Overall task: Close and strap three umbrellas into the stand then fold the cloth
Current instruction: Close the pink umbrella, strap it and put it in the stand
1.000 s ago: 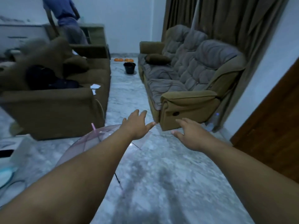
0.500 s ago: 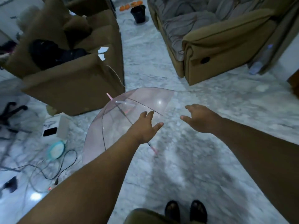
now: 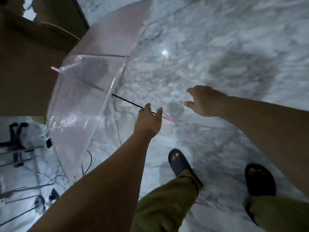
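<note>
An open see-through umbrella [image 3: 80, 101] lies on its side on the marble floor, its pink tip [image 3: 55, 69] towards the armchair. Its thin black shaft [image 3: 127, 102] runs down to the right to a pink handle [image 3: 168, 117]. My left hand [image 3: 148, 121] is right over the shaft near the handle, and the shaft shows between its spread thumb and fingers; I cannot tell whether they touch it. My right hand [image 3: 204, 102] hovers with fingers spread, to the right of the handle and holding nothing. No stand, cloth or other umbrella is in view.
A brown armchair [image 3: 30, 67] stands close behind the umbrella at the upper left. Cables [image 3: 25, 190] and black metal legs [image 3: 16, 131] lie on the floor at the lower left. My feet in black slippers [image 3: 179, 162] are just below the hands.
The view has dropped towards the floor and closed in on the umbrella. My left hand went from above the canopy down to the shaft near the handle; my right hand stayed spread beside it.
</note>
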